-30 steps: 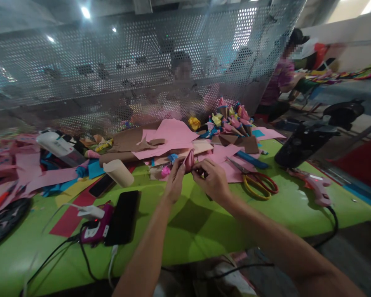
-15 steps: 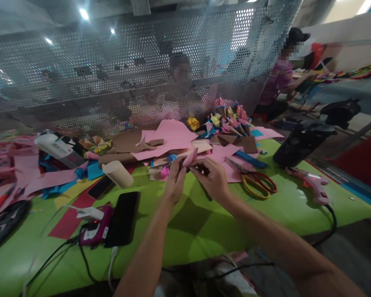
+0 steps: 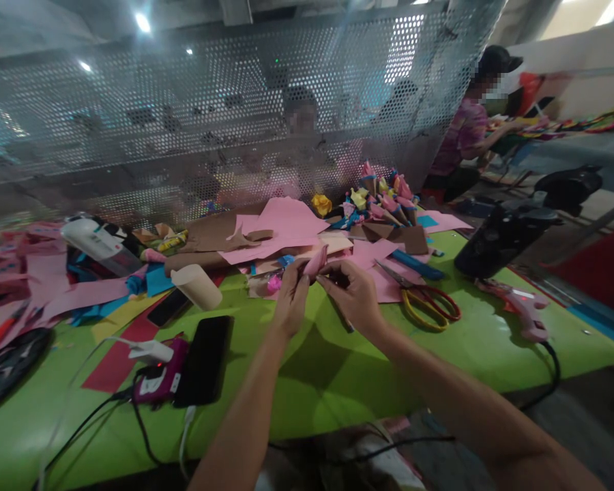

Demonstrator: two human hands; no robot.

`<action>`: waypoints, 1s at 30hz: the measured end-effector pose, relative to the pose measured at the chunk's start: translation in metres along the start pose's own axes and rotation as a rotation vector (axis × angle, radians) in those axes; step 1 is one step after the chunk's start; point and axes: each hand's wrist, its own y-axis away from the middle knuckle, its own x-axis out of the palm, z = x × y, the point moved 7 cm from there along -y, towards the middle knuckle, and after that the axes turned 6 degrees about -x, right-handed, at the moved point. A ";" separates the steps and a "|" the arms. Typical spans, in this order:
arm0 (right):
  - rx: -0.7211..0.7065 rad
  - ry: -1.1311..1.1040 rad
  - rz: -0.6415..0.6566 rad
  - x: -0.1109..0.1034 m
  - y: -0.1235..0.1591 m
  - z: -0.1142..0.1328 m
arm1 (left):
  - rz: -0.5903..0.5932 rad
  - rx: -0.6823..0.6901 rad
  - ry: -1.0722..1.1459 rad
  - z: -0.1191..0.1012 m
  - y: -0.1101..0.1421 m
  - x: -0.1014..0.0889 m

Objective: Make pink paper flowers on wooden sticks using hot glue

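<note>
Above the green table [image 3: 317,402], my left hand [image 3: 290,298] pinches a small piece of folded pink paper [image 3: 316,263] that points upward, bud-like. My right hand [image 3: 355,292] is closed, thumb and fingertips together at the lower right edge of the same paper; the exact contact is partly hidden by the fingers. Under the right hand lies a thin stick-like object [image 3: 344,316]. Scissors [image 3: 424,303] with yellow and red handles rest to the right of that hand, their blades over pink paper.
A pink glue gun [image 3: 529,310] and a black cylindrical container [image 3: 501,239] stand at right. To the left are a phone [image 3: 203,361], a magenta power adapter [image 3: 164,375] with cables, and a cardboard tube [image 3: 197,286]. Paper flowers [image 3: 389,198] pile before a perforated metal panel [image 3: 209,136].
Both hands stay almost in place around the pink paper, with only slight finger movement. The whole view has shifted a little; the stick under my right hand shows more clearly.
</note>
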 end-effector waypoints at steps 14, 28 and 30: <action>-0.029 0.027 0.066 0.007 0.003 -0.002 | 0.015 0.113 -0.209 -0.010 0.003 0.001; -0.031 0.075 0.067 0.010 0.006 0.002 | 0.104 0.112 -0.104 -0.021 0.005 0.011; -0.050 0.078 0.076 0.011 0.007 0.002 | 0.116 0.089 -0.086 -0.020 0.005 0.011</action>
